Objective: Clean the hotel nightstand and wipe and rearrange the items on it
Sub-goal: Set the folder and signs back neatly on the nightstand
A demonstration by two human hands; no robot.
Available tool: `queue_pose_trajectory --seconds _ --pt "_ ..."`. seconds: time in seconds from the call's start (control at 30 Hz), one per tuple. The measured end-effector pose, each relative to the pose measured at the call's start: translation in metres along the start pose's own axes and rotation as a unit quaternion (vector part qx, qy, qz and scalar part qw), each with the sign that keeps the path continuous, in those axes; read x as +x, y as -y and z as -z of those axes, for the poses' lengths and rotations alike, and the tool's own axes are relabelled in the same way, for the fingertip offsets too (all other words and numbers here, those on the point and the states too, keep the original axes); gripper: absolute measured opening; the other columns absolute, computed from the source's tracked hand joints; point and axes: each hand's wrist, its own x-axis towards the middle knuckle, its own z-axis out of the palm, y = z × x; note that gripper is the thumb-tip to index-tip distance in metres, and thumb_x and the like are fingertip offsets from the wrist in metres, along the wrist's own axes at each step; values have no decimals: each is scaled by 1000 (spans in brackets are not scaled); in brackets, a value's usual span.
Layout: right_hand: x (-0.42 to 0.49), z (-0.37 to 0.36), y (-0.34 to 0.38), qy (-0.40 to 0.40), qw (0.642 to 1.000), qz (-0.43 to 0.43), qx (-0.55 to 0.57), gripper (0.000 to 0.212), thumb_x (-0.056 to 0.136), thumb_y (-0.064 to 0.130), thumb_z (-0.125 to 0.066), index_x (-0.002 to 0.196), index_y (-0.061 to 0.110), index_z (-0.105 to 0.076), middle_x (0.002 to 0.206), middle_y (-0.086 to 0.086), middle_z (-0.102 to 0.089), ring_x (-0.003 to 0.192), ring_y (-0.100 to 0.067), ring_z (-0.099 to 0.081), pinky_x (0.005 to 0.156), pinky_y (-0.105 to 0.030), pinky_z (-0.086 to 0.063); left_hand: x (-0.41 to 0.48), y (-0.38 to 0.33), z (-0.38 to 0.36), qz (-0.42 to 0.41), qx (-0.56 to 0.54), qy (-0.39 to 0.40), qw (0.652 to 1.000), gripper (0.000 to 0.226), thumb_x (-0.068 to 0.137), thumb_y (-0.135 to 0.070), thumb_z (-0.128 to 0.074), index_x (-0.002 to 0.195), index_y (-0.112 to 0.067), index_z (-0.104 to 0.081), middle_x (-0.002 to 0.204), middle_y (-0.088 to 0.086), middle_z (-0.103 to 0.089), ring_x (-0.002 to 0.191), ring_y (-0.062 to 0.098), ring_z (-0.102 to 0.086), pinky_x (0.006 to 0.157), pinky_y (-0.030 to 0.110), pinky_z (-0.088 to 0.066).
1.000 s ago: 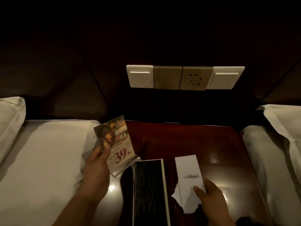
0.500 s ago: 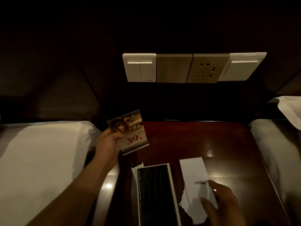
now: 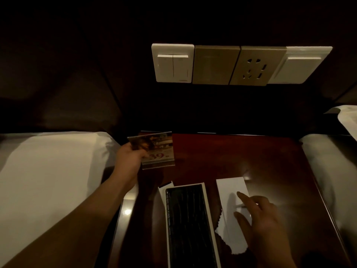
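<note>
Head view, dim light. Dark glossy wooden nightstand (image 3: 251,157) sits between two white-sheeted beds: one on the left (image 3: 48,171), one on the right (image 3: 332,161).

Left hand (image 3: 128,161) reaches to the back-left corner of the nightstand and pinches the left edge of an acrylic sign card (image 3: 156,149), thumb on the printed face, fingers behind. Card reads "39" in red; it stands roughly upright, base at or just above the wood (contact cannot be told).

Right hand (image 3: 260,215) is over a white paper sleeve (image 3: 230,192) lying flat on the front-right part of the top. Fingers spread, index extended, nothing gripped; the fingertips appear to rest on the paper.

A long black textured box with a white rim (image 3: 188,225) lies flat just left of the sleeve, apart from it. A white slip (image 3: 164,187) shows at its back-left corner.

On the dark wall panel behind: a row of switch and socket plates (image 3: 239,64).
</note>
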Motion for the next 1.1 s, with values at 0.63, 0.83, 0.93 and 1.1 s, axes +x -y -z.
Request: queue_pose_trajectory --seconds 0.63,0.83,0.93,1.1 --pt "79 13 -27 -19 1000 -6 -4 13 97 17 -58 97 12 -70 92 -9 -63 76 -23 -61 62 -29 -46 -89 86 12 -241 565 -48 788 41 92 -10 -53 130 -2 -63 144 21 -54 140 36 -43 116 57 -34" --pt "107 2 3 -31 995 -50 82 15 94 28 -62 89 14 -67 84 -1 -65 76 -18 -62 61 -27 -49 -84 89 13 -253 575 -55 776 53 91 -29 -37 130 -3 -63 141 20 -57 138 35 -44 115 56 -36" --pt "118 2 16 -34 980 -75 182 16 94 25 -64 91 10 -69 84 -3 -69 73 -21 -67 63 -35 -58 -82 93 15 -260 574 -60 774 53 90 -30 -39 129 -4 -64 142 19 -56 140 31 -40 116 55 -35" --pt "121 21 17 4 846 -135 516 16 96 3 -55 104 10 -68 91 -7 -75 74 -20 -73 55 -24 -56 -79 97 17 -258 586 -56 766 53 89 -31 -39 127 -5 -65 143 19 -55 140 32 -39 115 55 -35"
